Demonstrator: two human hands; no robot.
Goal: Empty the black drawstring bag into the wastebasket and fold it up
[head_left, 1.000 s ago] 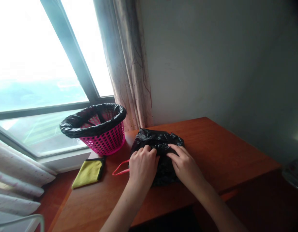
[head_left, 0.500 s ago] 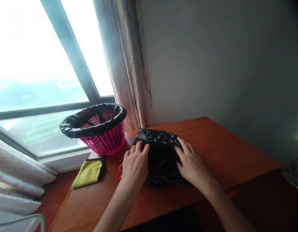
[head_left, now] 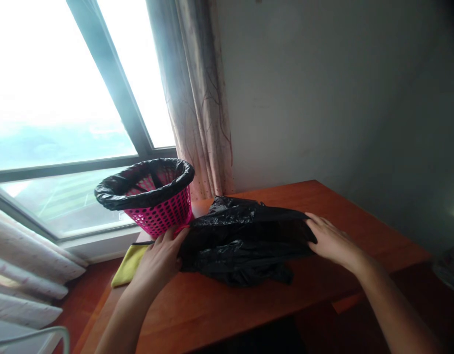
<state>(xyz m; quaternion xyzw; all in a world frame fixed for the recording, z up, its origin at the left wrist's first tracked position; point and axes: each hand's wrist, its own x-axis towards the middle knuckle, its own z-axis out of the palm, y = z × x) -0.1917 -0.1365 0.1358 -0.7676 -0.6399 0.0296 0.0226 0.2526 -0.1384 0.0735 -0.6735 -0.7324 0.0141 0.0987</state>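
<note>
We have a thin, shiny black plastic bag (head_left: 230,265) between our two bare hands, over the middle of the brown wooden counter (head_left: 378,236). Our left hand (head_left: 158,258) holds the left end of the bag, by a bright red plastic strip (head_left: 180,229), and our right hand (head_left: 333,241) pinches the right edge. The hands are well apart, so the bag is wide, with a dark gap between its far and near sides. We think this step is spreading the bag's mouth. The next move seems to need a firm pinch at both ends and an even pull, as thin plastic may slip or tear. On the far left stands a round pink plastic basket (head_left: 168,211) full of little holes, with a black plastic liner (head_left: 138,199) over its rim. A flat yellow cloth with a black edge (head_left: 129,263) lies nearer, partly behind our left hand.
</note>
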